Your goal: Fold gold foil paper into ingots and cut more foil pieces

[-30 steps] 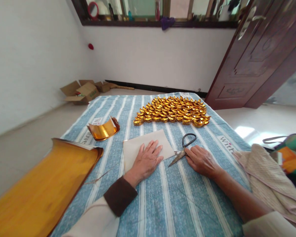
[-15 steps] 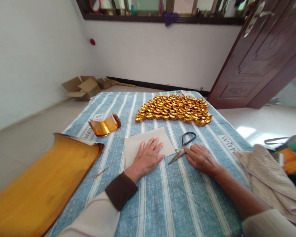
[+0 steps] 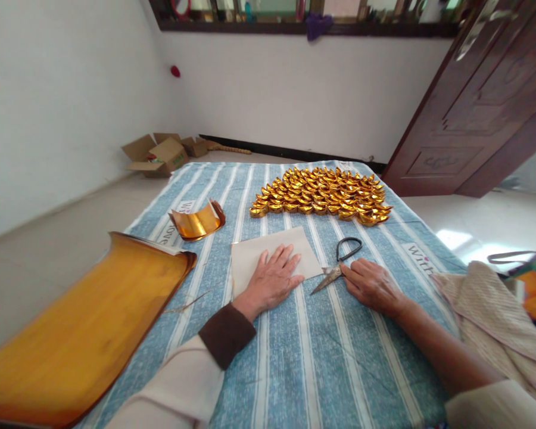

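My left hand (image 3: 272,279) lies flat, fingers spread, on a pale sheet of paper (image 3: 255,254) on the blue striped cloth (image 3: 321,345). My right hand (image 3: 371,286) rests on the cloth beside it, fingers curled, with the fingertips touching the pivot of a pair of black-handled scissors (image 3: 338,265). The scissors lie closed on the cloth, blades pointing toward me. Beyond them sits a dense cluster of several folded gold paper ingots (image 3: 320,195). A small curled gold foil piece (image 3: 197,221) lies to the left.
A large stack of gold foil sheets (image 3: 75,328) fills the near left. A beige towel (image 3: 495,316) and a colourful bag (image 3: 533,280) lie at the right. Cardboard boxes (image 3: 158,155) stand on the floor by the wall. A dark wooden door (image 3: 486,101) is open at right.
Both hands have stayed where they were on the paper and by the scissors. Only the camera has shifted a little, so everything sits slightly higher and further right.
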`<action>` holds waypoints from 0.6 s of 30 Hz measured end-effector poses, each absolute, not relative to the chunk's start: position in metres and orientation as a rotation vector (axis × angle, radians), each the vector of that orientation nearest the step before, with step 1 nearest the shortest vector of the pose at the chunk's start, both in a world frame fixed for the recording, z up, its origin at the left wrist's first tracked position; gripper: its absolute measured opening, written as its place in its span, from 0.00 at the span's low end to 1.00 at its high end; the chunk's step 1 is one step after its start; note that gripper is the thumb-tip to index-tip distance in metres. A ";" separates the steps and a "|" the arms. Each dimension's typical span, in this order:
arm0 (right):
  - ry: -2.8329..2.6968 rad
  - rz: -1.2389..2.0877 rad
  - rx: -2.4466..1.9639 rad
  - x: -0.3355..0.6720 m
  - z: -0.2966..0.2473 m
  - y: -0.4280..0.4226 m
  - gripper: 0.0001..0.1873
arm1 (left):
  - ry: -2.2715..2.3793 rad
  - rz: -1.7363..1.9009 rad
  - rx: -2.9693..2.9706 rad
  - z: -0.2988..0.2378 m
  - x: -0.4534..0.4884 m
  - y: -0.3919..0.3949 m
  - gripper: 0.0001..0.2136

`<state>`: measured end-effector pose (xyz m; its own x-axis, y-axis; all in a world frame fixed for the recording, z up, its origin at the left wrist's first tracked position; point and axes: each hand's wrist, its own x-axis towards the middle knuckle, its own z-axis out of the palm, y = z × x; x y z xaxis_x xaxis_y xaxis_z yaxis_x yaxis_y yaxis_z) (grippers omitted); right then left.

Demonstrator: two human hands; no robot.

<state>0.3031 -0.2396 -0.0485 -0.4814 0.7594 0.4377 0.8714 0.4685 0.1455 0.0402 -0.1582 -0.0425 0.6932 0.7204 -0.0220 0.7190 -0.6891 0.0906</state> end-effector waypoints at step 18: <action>-2.374 -0.469 -1.407 0.308 -0.048 -0.258 0.13 | 1.167 0.074 2.787 -0.046 0.039 -0.159 0.26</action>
